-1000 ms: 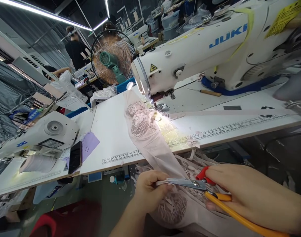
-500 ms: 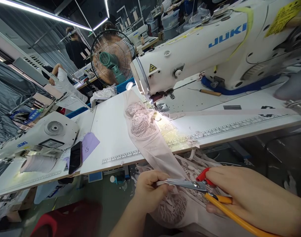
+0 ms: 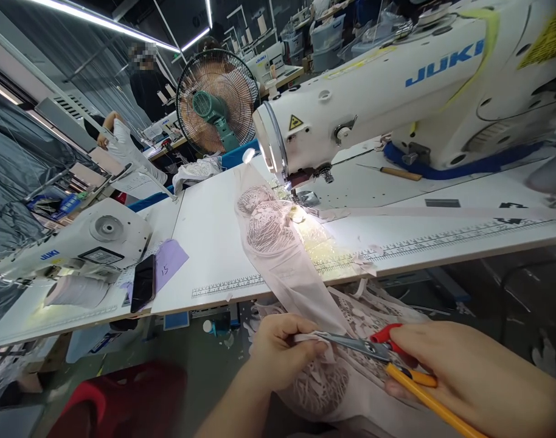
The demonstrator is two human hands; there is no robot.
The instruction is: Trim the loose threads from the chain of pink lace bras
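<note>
My left hand (image 3: pixel 284 351) pinches an edge of a pale pink lace bra (image 3: pixel 321 386) at the table's front. Scissors (image 3: pixel 371 348) with red and orange handles are in my right hand (image 3: pixel 460 365), fingers closed around them. The blade tips lie at the fabric edge by my left thumb. From there the pale fabric runs up onto the table, where another lace cup (image 3: pixel 271 228) lies beside the needle area of a white sewing machine (image 3: pixel 369 97). More lace pieces hang below the table edge, partly hidden by my hands.
A phone (image 3: pixel 143 283) and a purple paper (image 3: pixel 171 264) lie on the table at left, near a second sewing machine (image 3: pixel 109 234). An awl (image 3: pixel 399 174) rests by the machine base. Beyond are a fan (image 3: pixel 216 100) and a person (image 3: pixel 145 85). A red chair (image 3: pixel 123 395) is below left.
The scissors have shifted slightly right, with their tips now nearer the fabric edge by my left thumb. The view has turned slightly left. Both hands keep their grip.
</note>
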